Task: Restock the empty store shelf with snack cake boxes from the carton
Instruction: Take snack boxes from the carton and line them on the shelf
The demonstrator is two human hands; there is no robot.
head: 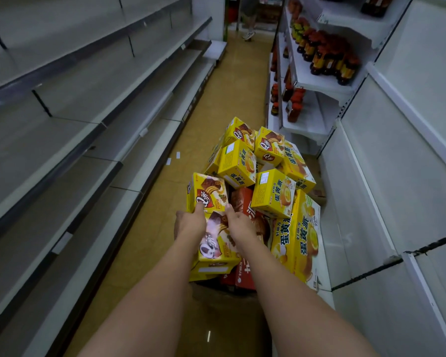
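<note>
Now gripping one box [207,193] atop the pile [263,181] with left hand [189,222] and right hand [238,222]; shelf [70,140] bare alongside. Could topple loosely stacked neighbours if lifted carelessly.

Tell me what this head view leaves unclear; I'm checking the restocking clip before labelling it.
- Carton: almost wholly buried under the piled boxes; only a brown corner shows.
- Left hand and right hand: seen from behind; fingers reach past the yellow box, so the grip is unclear.
- Red boxes: mostly covered by yellow ones.
- Bottles on the right shelves: labels too small to read.
- Person at the aisle's end: cut off by the top edge.
</note>
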